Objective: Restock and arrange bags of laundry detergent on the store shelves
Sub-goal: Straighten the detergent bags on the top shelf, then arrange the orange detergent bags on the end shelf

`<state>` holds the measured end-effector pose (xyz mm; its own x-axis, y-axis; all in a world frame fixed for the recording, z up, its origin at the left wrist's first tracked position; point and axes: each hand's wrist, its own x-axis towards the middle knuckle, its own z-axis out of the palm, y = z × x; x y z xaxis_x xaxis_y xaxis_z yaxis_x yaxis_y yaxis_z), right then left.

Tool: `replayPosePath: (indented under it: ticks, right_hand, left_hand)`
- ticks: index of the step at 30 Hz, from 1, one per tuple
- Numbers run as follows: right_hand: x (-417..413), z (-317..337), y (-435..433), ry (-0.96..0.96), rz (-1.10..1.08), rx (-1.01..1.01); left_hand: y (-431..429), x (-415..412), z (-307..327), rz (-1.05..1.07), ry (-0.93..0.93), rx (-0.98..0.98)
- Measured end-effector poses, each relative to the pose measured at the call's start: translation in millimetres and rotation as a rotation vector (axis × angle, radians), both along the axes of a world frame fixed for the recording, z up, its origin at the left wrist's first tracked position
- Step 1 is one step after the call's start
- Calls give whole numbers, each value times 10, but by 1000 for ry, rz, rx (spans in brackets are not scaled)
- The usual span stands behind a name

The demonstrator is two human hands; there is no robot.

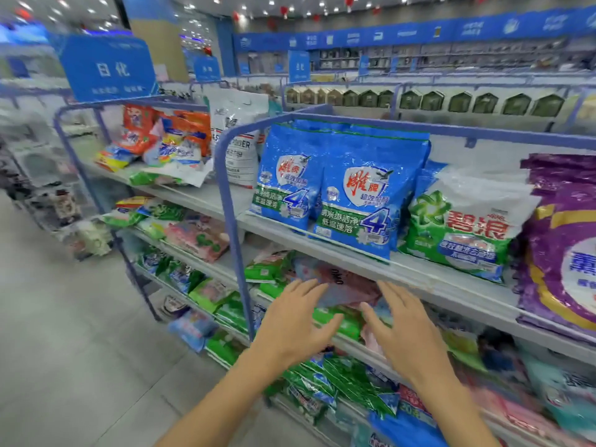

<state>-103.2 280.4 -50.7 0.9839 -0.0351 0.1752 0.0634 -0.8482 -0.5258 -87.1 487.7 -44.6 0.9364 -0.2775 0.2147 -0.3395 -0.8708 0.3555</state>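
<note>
Both bare forearms reach in from the bottom edge toward the shelving. The left hand (296,321) and right hand (406,330) are held with fingers straight and spread, grasping nothing, on either side of a pink detergent bag (342,285). That bag lies flat on the second shelf, just under the top shelf (419,269). Blur hides whether the fingertips touch it. A green bag (271,266) lies just left of it. On the top shelf two blue bags (358,201) stand upright side by side, overlapping. Just right of them leans a green-and-white bag (461,227), then a purple bag (564,240) at the frame's edge.
</note>
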Motion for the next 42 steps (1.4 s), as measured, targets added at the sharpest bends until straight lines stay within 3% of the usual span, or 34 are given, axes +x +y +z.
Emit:
replayPosePath:
  ticks: [11,17,30,42]
  right_hand:
    - [356,24,1683,41,292,7]
    - [652,75,2790,72,357,32]
    - [1373,92,4540,61,358,19]
    - [2854,178,5713,27,326,128]
  left_hand:
    - [1931,-300,-91,366,24,47]
    - [2931,-187,-11,465,-17,16]
    - [4775,439,-171,462,-4,-19]
    - [5933,1995,-254,449,53,-81]
